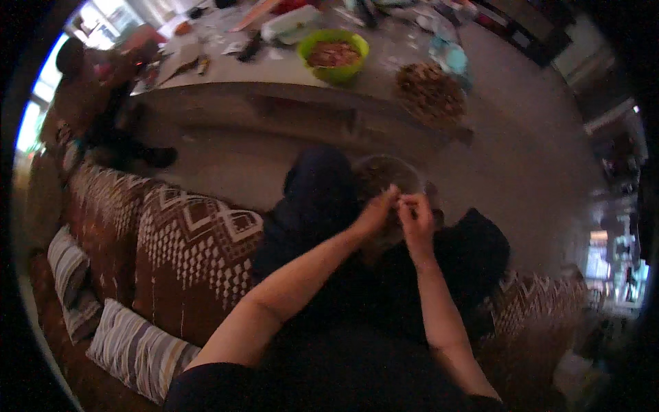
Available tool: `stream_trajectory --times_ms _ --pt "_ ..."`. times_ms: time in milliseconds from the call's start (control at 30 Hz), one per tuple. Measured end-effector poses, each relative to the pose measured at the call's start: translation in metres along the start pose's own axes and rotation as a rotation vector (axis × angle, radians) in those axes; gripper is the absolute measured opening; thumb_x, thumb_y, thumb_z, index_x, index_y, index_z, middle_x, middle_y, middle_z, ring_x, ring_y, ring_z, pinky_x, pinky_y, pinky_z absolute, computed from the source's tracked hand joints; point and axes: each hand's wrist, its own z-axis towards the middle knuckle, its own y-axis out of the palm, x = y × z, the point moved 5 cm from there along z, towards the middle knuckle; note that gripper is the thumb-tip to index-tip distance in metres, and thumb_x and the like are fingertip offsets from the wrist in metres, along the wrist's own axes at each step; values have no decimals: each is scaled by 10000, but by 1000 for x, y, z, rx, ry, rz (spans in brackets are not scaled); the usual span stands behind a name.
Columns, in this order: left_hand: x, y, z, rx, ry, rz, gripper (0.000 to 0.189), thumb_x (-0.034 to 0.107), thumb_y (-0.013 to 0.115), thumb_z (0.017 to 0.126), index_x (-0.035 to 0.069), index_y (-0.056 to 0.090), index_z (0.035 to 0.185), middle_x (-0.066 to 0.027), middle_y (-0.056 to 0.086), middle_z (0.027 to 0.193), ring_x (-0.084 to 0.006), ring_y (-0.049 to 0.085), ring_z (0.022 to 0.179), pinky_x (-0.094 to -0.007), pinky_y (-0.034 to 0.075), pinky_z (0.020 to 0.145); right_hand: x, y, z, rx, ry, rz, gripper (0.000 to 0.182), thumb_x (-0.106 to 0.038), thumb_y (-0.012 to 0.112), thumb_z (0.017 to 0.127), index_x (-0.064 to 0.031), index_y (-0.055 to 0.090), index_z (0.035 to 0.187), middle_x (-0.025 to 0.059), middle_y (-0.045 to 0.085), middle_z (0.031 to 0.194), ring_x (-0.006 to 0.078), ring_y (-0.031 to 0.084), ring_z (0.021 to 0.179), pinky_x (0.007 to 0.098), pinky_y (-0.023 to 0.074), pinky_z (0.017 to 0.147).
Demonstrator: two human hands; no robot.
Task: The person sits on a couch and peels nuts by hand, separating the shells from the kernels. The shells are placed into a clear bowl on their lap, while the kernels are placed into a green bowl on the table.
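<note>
My left hand [380, 208] and my right hand [418, 219] meet fingertip to fingertip between my knees. A small pale thing seems pinched where the fingers come together, too blurred to name. Beneath them is a round, see-through container [388, 160] whose contents are dim. On the table ahead, a lime-green bowl [337, 76] holds reddish-brown pieces [334, 53]. A heap of brown pieces [430, 95] lies to its right at the table's corner.
A light table [278, 72] carries a white container [292, 24], a light-blue plastic bag [454, 57] and clutter. Another person [98, 98] sits at the far left. Beside me are a brown patterned sofa cover [190, 257] and striped cushions [139, 350].
</note>
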Motion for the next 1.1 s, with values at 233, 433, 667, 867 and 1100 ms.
stream_trajectory --times_ms 233,433,667,867,1100 --pt "22 1 -14 155 76 76 593 556 393 998 21 648 1004 -40 619 934 -127 534 873 -289 443 790 -12 -3 -2 -23 -221 -227 180 -198 628 929 -36 586 994 60 613 979 154 578 933 312 466 847" --pt "29 -2 -15 152 358 501 509 440 398 1026 16 667 940 -98 637 782 -212 604 722 -364 479 696 -11 -3 -4 -145 122 95 135 -148 682 893 -56 595 940 40 611 944 139 574 916 294 456 851" --pt "51 13 -29 210 561 921 370 329 448 999 56 698 992 -188 670 908 -382 634 830 -443 495 719 8 -13 -7 -245 403 466 95 -115 693 874 -76 608 893 11 594 894 122 565 889 271 450 828" --pt "38 6 -18 239 416 908 492 404 424 1004 7 692 889 -211 668 822 -398 635 765 -445 486 675 14 -14 -3 -169 259 131 139 -157 674 895 -32 626 933 60 652 904 159 618 869 299 482 782" --pt "9 -10 0 256 122 901 669 515 314 1010 -2 699 829 -256 653 791 -425 639 756 -480 480 678 8 -6 -7 -98 -145 -380 166 -102 686 853 -23 624 985 145 679 874 252 670 809 349 521 721"
